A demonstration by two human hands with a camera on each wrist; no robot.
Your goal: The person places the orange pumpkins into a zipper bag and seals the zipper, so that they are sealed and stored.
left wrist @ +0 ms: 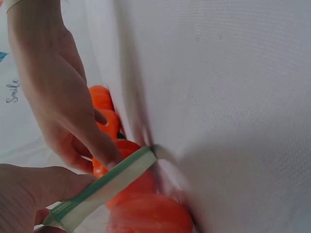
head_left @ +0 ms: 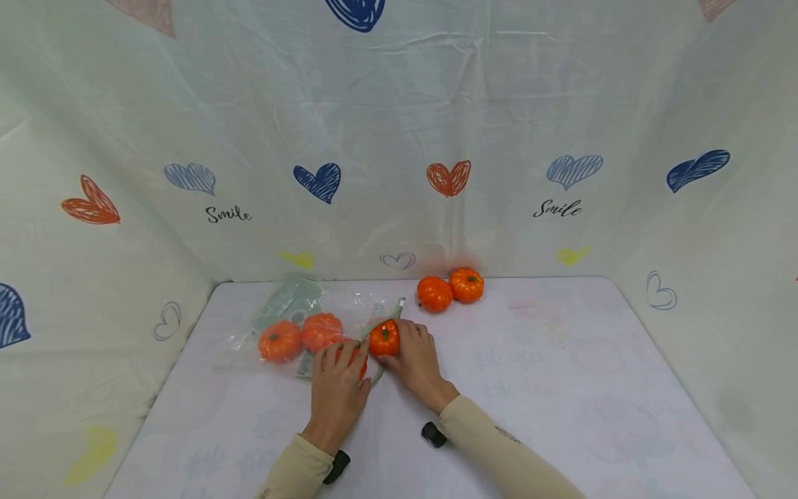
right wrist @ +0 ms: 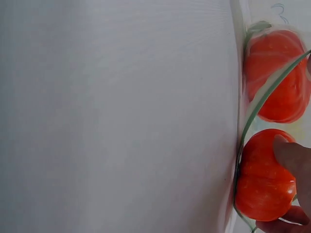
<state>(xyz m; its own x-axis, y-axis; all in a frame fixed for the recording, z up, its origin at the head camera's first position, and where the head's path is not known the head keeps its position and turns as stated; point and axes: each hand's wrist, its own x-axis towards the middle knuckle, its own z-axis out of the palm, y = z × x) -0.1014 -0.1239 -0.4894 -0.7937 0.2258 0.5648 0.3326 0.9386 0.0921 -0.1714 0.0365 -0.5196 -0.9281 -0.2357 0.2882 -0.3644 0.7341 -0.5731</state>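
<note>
The right hand point(head_left: 416, 357) gripped a small orange pumpkin point(head_left: 384, 337), its fingers curled over the top and the thumb under the near side, right at the green-edged mouth of a clear plastic bag point(head_left: 324, 326). In the right wrist view the thumb pressed on that pumpkin's skin, and the bag's green rim point(right wrist: 262, 99) curved around it.

The left hand point(head_left: 337, 388) lay just beside the right, fingers bent onto the near lip of the bag's opening. The left wrist view showed its thumb and fingers pinching the green zip strip point(left wrist: 104, 187), holding the mouth open.

The bag lay flat on the tabletop point(head_left: 561, 388), left of centre and nearer the far edge, its closed end pointing toward the far left corner. 2 pumpkins sat plainly inside it, 1 on the left point(head_left: 280, 341) and 1 beside it point(head_left: 321, 330), touching each other. A further orange shape point(head_left: 357, 357) showed under the left hand's fingers at the opening; I could not tell whether it was fully inside.

2 loose pumpkins point(head_left: 434, 293) point(head_left: 466, 284) rested against each other at the far edge of the tabletop, near its middle, well apart from the hands. A cloth backdrop point(head_left: 399, 138) printed with hearts stood behind and at both sides.
</note>
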